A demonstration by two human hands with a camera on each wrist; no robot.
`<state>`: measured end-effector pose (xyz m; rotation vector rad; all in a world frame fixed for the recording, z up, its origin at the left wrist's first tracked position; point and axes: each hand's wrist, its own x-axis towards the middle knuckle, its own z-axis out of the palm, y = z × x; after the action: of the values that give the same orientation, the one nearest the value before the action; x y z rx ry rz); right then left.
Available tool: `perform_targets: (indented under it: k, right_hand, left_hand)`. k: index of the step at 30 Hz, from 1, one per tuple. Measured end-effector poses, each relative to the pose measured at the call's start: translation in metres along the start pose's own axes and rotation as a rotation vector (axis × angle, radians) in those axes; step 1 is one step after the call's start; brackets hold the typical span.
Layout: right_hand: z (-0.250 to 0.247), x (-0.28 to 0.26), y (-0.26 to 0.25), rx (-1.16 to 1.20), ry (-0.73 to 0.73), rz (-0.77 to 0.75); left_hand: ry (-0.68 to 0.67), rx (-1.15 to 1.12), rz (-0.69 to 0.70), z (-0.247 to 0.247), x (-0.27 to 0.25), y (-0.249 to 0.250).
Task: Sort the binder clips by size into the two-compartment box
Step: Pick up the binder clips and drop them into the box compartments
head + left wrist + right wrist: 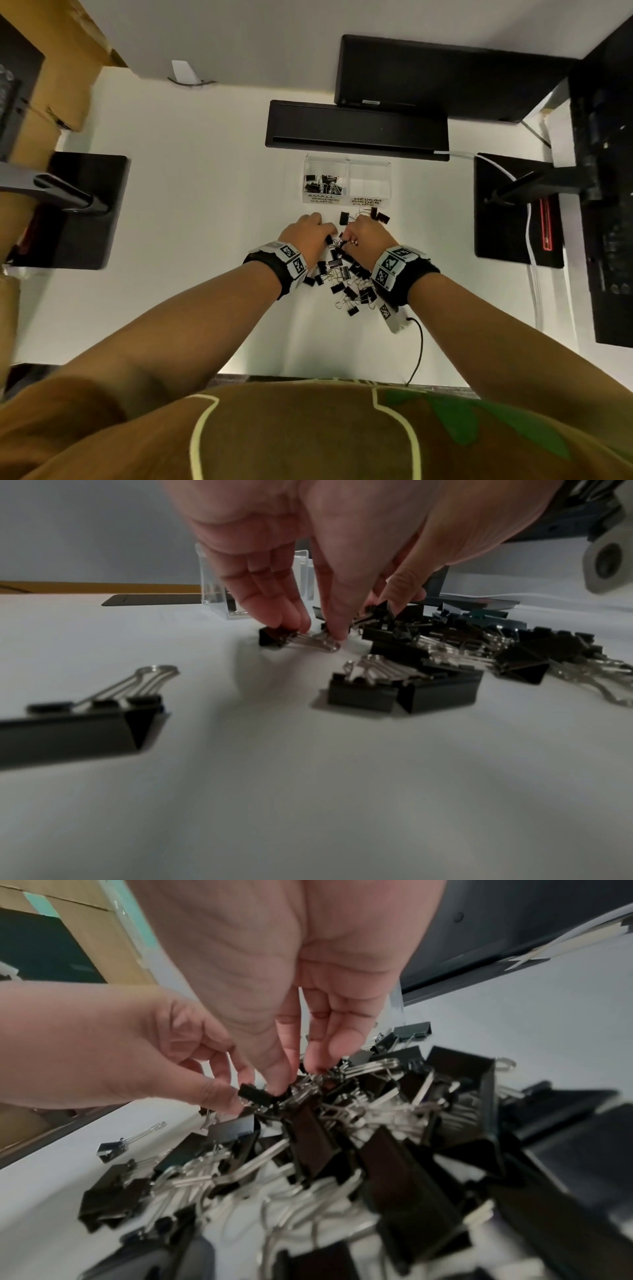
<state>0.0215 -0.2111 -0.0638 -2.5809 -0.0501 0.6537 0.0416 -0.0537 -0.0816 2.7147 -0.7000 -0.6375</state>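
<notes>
While both hands work the far edge of the heap, the left hand [306,235] pinches one small binder clip [274,638] lying on the white table [191,219], fingertips [294,620] on its black body and thumb on its wire handles. Right hand [366,236], fingers curled downward, pinches into the top of the tangle at wire handles; which clip it has, cannot tell.

Loose pile of binder clips [346,274]: roughly twenty to thirty, black with silver handles, two sizes mixed and overlapping, so no exact count. It lies between the two wrists and runs toward 6 o'clock from the hands. Three more clips [379,216] sit apart at 12 to 1 o'clock of the right hand, just before the box.

Clear two-compartment box [346,161] at 12 o'clock of the hands, 2 compartments side by side. Left one, labelled SMALL BINDER CLIPS, holds a small cluster [323,184], perhaps six to ten. Right one [370,181], labelled MEDIUM BINDER CLIPS, shows no clips.

Two tagged wristbands, one per wrist.
</notes>
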Motion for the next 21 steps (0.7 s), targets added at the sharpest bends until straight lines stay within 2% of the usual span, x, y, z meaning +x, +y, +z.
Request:
perform_targets:
  k: [3,7,14,21]
  right_hand:
    - [-0.002,-0.002,0.001,0.111,0.053,0.011]
    - [-0.014,-0.002,0.008,0.349,0.146,0.132]
    - [-0.030,0.002,0.013,0.850,0.136,0.230]
    - [-0.029,0.007,0.003,0.977,0.043,0.245]
  left_hand:
    - [0.014,0.017,0.018,0.001,-0.002,0.000]
    - [0.050,-0.028,0.006,0.000,-0.004,-0.004]
    - [0.186,-0.457,-0.173,-0.013,-0.013,-0.011]
    - [0.224,-0.797,-0.356,-0.028,-0.018,-0.004]
